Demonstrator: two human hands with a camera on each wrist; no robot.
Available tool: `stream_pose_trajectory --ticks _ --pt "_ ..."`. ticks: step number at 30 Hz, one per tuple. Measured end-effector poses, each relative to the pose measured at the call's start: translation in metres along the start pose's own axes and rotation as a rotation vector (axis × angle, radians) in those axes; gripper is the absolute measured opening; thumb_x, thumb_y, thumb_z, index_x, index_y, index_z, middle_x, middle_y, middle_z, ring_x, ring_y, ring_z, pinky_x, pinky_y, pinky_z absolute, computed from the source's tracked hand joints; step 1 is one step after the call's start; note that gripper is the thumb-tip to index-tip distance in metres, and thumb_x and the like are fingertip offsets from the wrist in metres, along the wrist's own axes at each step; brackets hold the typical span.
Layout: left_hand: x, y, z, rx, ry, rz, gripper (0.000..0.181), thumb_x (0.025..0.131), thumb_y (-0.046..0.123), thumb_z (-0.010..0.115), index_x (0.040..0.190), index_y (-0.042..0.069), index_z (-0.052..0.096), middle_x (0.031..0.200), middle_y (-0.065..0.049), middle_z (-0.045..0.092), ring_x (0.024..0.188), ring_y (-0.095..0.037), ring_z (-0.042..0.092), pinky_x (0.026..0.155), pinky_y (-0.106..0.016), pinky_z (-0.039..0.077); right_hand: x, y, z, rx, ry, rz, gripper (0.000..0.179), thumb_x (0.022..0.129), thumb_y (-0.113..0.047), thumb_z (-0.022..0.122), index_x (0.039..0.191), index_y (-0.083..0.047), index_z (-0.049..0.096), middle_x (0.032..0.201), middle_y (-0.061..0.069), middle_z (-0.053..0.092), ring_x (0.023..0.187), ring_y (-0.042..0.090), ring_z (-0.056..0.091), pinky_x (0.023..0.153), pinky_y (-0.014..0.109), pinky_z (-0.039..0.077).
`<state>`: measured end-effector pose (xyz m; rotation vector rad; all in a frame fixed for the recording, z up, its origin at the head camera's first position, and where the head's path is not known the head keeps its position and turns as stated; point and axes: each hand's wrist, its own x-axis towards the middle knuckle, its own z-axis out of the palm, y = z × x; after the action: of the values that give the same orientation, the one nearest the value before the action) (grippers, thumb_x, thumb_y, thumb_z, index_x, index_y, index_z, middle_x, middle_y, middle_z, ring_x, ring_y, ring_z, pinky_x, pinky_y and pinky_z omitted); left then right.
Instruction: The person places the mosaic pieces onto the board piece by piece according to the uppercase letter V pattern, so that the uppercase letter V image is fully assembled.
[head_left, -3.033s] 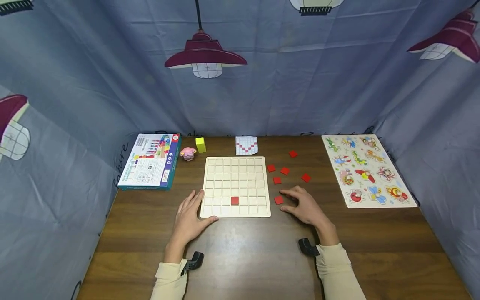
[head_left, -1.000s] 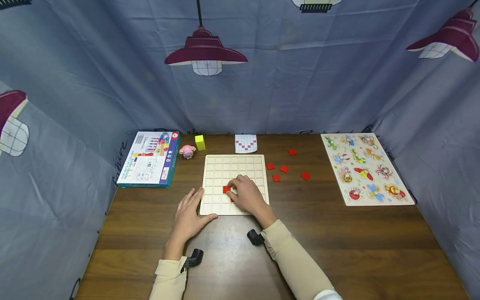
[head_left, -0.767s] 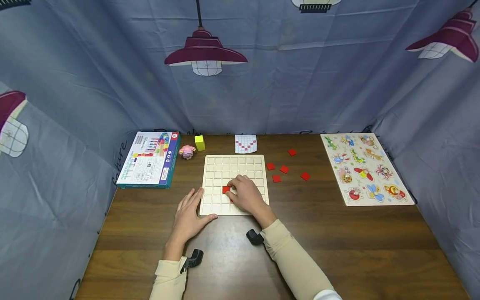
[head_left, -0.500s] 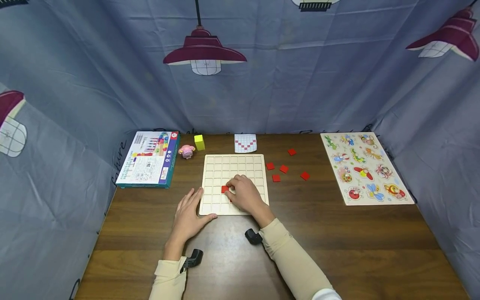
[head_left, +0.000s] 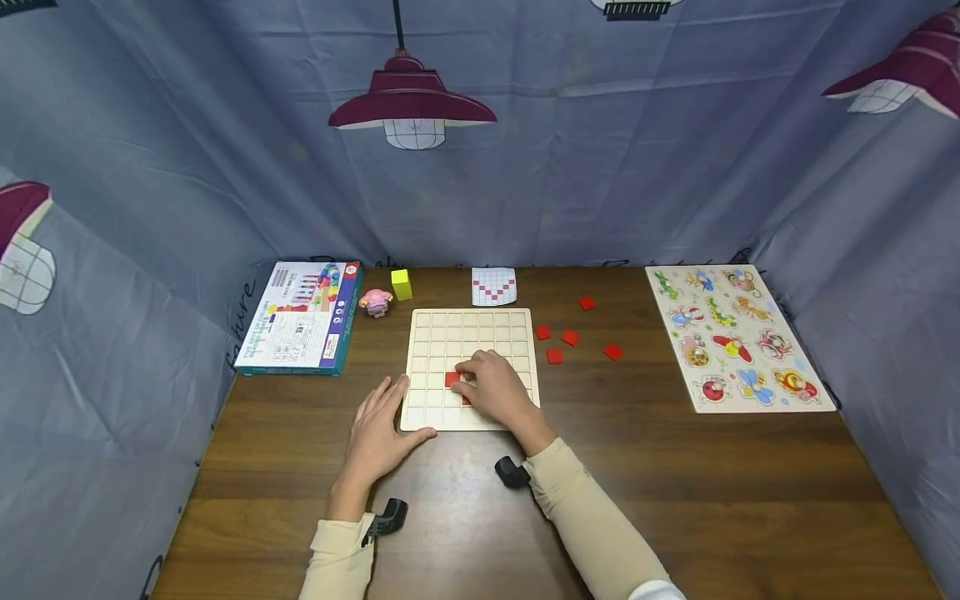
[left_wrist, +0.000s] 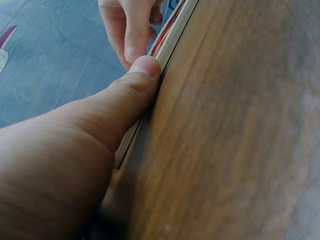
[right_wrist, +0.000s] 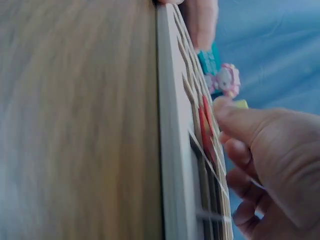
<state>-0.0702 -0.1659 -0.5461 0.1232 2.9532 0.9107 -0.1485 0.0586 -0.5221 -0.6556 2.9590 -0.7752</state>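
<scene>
A pale wooden grid board [head_left: 435,342] lies mid-table. My left hand [head_left: 378,437] steadies its near left corner, straight fingers along the left side and thumb at the front edge. My right hand [head_left: 495,390] is over the board, pinching a red square tile [head_left: 452,379] between thumb and forefinger at one of the grid cells. A second red tile [head_left: 466,400] sits in a cell nearer me, mostly hidden under that hand. In the right wrist view, the thumb [right_wrist: 225,110] is close to red tile edges [right_wrist: 205,122], with the other fingers curled.
Several loose red tiles [head_left: 570,337] lie right of the board. Behind it stands a small pattern card [head_left: 493,287]. A yellow block [head_left: 401,286], a pink figurine [head_left: 376,303] and a game box [head_left: 296,321] are at back left; an animal picture board [head_left: 738,342] lies right.
Three seconds ago my right hand was by a loose tile right of the board; that tile is now over the grid in its fingers. In the last second both hands stayed nearly still.
</scene>
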Motion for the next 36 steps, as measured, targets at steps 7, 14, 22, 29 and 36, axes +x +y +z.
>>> stream_pose_trajectory --ticks 7,14,22,29,36 --pt "0.000 0.001 0.001 -0.003 0.006 0.003 0.106 0.078 0.059 0.082 0.160 0.011 0.034 0.162 -0.012 0.042 0.155 -0.033 0.029 0.125 -0.057 0.021 -0.019 0.044 -0.028 0.161 0.138 0.036 0.037 0.087 -0.026 0.083 0.119 -0.008 0.076 0.089 0.002 0.065 0.084 0.017 0.055 0.074 0.032 0.049" --pt "-0.001 0.003 0.001 -0.015 0.011 0.004 0.106 0.078 0.059 0.082 0.160 0.011 0.034 0.163 -0.012 0.041 0.155 -0.033 0.028 0.125 -0.058 0.020 -0.060 0.128 -0.067 0.147 0.257 0.210 0.042 0.086 -0.026 0.083 0.123 -0.007 0.073 0.097 0.009 0.066 0.090 0.024 0.059 0.080 0.039 0.049" --pt "-0.001 -0.001 0.003 -0.012 0.032 0.012 0.106 0.077 0.058 0.083 0.159 0.010 0.036 0.162 -0.013 0.042 0.154 -0.035 0.031 0.124 -0.059 0.022 -0.091 0.185 -0.088 0.053 0.347 0.367 0.046 0.088 -0.022 0.082 0.125 0.001 0.068 0.103 0.018 0.064 0.091 0.034 0.060 0.080 0.045 0.047" --pt "-0.001 -0.002 0.002 -0.023 0.010 0.000 0.107 0.077 0.060 0.082 0.160 0.012 0.034 0.163 -0.011 0.040 0.156 -0.033 0.028 0.125 -0.057 0.019 -0.087 0.193 -0.085 0.052 0.342 0.434 0.042 0.090 -0.026 0.080 0.120 0.003 0.069 0.102 0.019 0.064 0.091 0.033 0.059 0.079 0.041 0.045" --pt "0.000 -0.003 0.003 -0.006 0.004 0.005 0.106 0.078 0.063 0.079 0.160 0.014 0.034 0.164 -0.008 0.039 0.157 -0.031 0.026 0.126 -0.056 0.019 -0.090 0.195 -0.084 0.038 0.324 0.429 0.034 0.095 -0.020 0.073 0.121 0.002 0.069 0.104 0.019 0.065 0.092 0.033 0.061 0.081 0.045 0.047"
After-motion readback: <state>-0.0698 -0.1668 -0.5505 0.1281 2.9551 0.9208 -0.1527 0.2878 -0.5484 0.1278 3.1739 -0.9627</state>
